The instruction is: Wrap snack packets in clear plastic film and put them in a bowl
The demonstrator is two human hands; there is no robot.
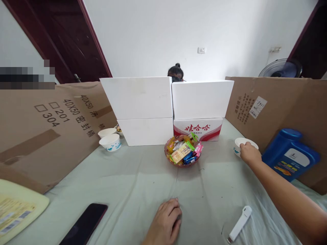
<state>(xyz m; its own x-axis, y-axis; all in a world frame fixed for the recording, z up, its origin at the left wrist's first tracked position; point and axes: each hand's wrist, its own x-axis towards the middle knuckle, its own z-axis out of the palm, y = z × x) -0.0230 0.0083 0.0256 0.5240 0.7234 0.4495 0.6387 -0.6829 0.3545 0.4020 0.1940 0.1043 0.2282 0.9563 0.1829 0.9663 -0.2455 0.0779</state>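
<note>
My right hand (249, 153) reaches out to the right and is closed on the rim of a white paper bowl (242, 143) that stands on the cloth. My left hand (166, 221) rests palm down on the pale green tablecloth (133, 183) near the front edge, fingers loosely curled, with nothing visible in it. Between the two hands, further back, sits a reddish glass dish (183, 151) piled with wrapped sweets and snacks.
White foam boxes (143, 98) and a red-printed carton (199, 128) form a wall at the back, with a person's head behind them. Cardboard sheets (43, 129) flank both sides. Two paper bowls (110, 141), a black phone (85, 223), a white gadget (240, 223) and a blue jug (290, 154) lie around.
</note>
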